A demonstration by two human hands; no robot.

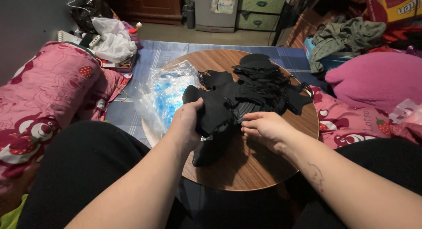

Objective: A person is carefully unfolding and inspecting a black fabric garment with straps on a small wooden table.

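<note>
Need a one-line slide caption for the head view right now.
Left hand grips a black face mask while the right hand picks at the mask pile on a round wooden table.

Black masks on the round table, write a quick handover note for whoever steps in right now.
Left hand: grips a black mask over the table.
Right hand: fingers pinch the edge of that same mask.
Mask pile: loose and tangled at the table's far side, straps overlapping.
Plastic bag: clear, crumpled at the table's left edge.
Done: one mask lifted from the pile.
Left: the pile itself looks unsorted; nothing is stacked neatly.
</note>
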